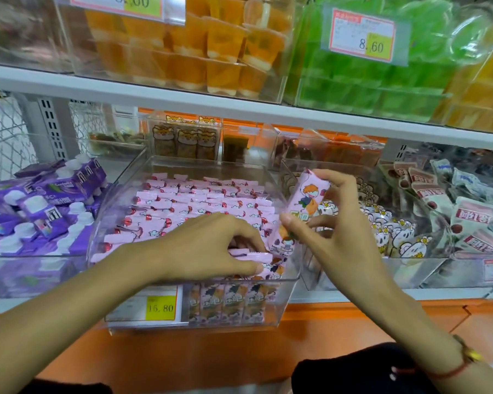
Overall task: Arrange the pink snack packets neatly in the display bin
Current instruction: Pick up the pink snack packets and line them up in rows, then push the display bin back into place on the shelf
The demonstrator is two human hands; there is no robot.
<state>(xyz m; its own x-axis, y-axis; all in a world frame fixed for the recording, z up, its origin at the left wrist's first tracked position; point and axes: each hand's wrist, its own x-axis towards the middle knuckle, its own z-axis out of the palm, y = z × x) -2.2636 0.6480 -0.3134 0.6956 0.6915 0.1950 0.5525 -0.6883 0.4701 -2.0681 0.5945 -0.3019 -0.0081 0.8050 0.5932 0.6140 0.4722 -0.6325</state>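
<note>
To your left you see purple cartons (pixel 37 206) with white caps. To your right lie bear-printed packets (pixel 393 231) (beside them, white and maroon pouches (pixel 473 220)). Above you sit orange jelly cups (pixel 199 52) and green jellies (pixel 362 81).

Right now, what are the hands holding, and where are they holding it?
The right hand pinches one pink snack packet by its two ends, top and bottom. The left hand grips packets in the display bin; where exactly cannot be told.

Left hand (pixel 211 245) fingertips hidden among pink packets (pixel 199 206); top price tag (pixel 120 4) cut off, small print unreadable.
</note>
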